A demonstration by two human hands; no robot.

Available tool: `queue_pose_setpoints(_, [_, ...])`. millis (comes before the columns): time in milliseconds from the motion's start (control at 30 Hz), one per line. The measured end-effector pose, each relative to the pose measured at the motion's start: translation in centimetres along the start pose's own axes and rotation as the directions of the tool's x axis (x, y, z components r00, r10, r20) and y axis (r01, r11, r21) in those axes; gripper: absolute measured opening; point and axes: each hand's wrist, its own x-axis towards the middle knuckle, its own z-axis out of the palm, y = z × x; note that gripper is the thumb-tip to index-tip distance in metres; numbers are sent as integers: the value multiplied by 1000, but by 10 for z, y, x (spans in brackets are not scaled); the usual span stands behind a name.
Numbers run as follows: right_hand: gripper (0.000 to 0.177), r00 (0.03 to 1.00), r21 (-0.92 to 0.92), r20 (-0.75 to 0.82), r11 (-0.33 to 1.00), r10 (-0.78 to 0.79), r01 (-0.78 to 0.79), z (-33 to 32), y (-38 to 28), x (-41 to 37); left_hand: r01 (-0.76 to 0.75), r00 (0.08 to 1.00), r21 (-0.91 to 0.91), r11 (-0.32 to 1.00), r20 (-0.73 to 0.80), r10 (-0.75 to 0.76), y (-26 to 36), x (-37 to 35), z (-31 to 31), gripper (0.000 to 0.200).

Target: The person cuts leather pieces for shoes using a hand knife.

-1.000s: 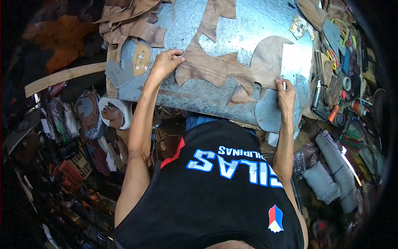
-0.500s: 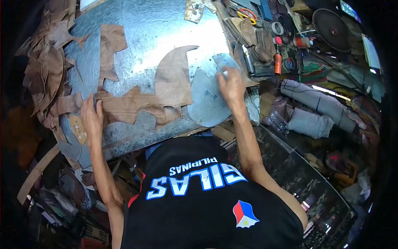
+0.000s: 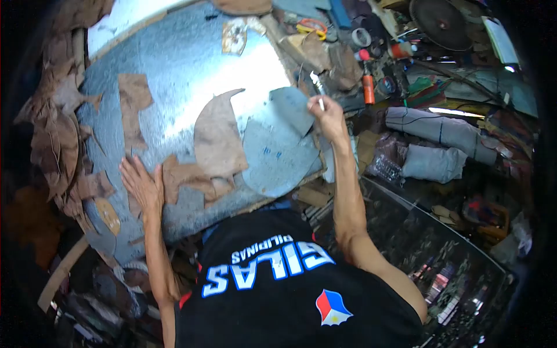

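Observation:
My left hand [image 3: 143, 184] lies flat with its fingers spread over a brown leather offcut [image 3: 174, 177] on the metal-topped table. Just beyond its fingertips is a bent strip of brown leather [image 3: 133, 107]. My right hand [image 3: 329, 118] is closed around a slim white pen-like tool [image 3: 321, 104] at the table's right side. Next to that hand lies a grey pointed pattern piece [image 3: 293, 110]. It overlaps a larger rounded grey pattern piece [image 3: 272, 162] with blue handwriting. A curved, horn-shaped piece of leather [image 3: 219, 136] sits between my hands.
Leather scraps [image 3: 64, 139] hang in a heap along the left edge. Scissors with yellow and orange handles [image 3: 312, 28], an orange bottle [image 3: 368, 88] and a tape roll [image 3: 361, 37] crowd the right. Wrapped rolls [image 3: 441, 136] lie farther right.
The view has shifted. My left hand has spread flat farther right over the leather. My right hand has drawn away from the grey pattern pieces, and the white tool now shows in its fingers.

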Motion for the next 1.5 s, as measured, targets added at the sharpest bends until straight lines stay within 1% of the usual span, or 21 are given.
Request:
queue_pose_setpoints(67, [13,999,332,43,942,32,-44,12,-19,-23,18,1000,14,1000,-18,-18,11,4,-7,74])
queue_pose_setpoints(167, [15,963,447,269,884,10,-134,45,-34,-51,-23,984,-84,996,-176,8,61,1,-34,71])
queue_pose_setpoints(200, [16,951,433,308,888,17,-156,60,-41,-63,-11,1000,-518,855,-22,-1,76,2,-38,67])
queue_pose_setpoints(233, [16,933,443,360,883,-21,-151,76,-39,-70,73,991,-838,541,123,57,92,3,-44,65])
queue_pose_setpoints(267, [17,909,454,413,879,-62,-146,88,-36,-73,72,991,-836,545,124,58,108,6,-52,65])
queue_pose_setpoints(333, [16,877,455,473,876,-84,-161,100,-38,-76,486,872,-873,-26,483,83,131,16,-71,53])
queue_pose_setpoints(433, [20,831,397,552,899,-72,-186,98,-28,-65,472,881,-874,-114,462,107,127,17,-48,48])
queue_pose_setpoints(500, [27,937,49,189,956,-293,290,88,-17,-41,495,869,-865,-85,490,76,121,19,-47,46])
queue_pose_setpoints(567, [32,846,-250,-33,824,-533,509,85,3,-7,521,853,-852,-51,521,21,118,18,-49,44])
queue_pose_setpoints(700, [35,828,-417,44,742,-560,524,98,-11,30,576,811,-816,-40,577,-92,110,25,-55,45])
queue_pose_setpoints(800, [27,807,-655,119,565,-578,501,74,-32,28,566,821,-824,13,563,-97,100,21,-55,41])
queue_pose_setpoints(833, [22,663,-638,34,495,-748,590,57,-9,41,590,807,-806,58,587,-61,97,17,-56,40])
queue_pose_setpoints(867, [25,441,-812,130,160,-888,561,46,87,110,614,789,-782,108,611,-59,89,10,-61,38])
queue_pose_setpoints(900, [31,930,-797,-4,563,-367,219,30,-2,64,622,782,-775,112,622,-43,90,-2,-64,37])
queue_pose_setpoints(933, [36,928,-795,-106,591,-357,137,20,-12,52,619,784,-778,111,620,-32,90,-18,-56,36])
queue_pose_setpoints(967, [36,880,-848,-47,485,-472,215,4,21,66,627,779,-778,39,627,-28,95,-33,-48,34])
queue_pose_setpoints(1033, [53,879,-819,44,487,-475,304,-19,83,96,654,756,-756,-36,650,79,102,-49,-49,39])
queue_pose_setpoints(1167, [52,902,-820,46,499,-430,280,-18,71,88,654,751,-731,-193,659,48,112,-60,-47,35])
queue_pose_setpoints(1300, [53,812,-752,25,524,-583,400,-23,46,65,636,767,-757,-147,642,9,92,-74,-45,33])
queue_pose_setpoints(1433, [52,826,-560,-141,732,-546,388,7,-13,16,546,776,-802,-242,593,-216,34,-72,-59,35])
queue_pose_setpoints(1500, [47,940,-162,5,927,-341,337,35,-38,-12,517,764,-830,-210,558,-325,1,-64,-68,36])
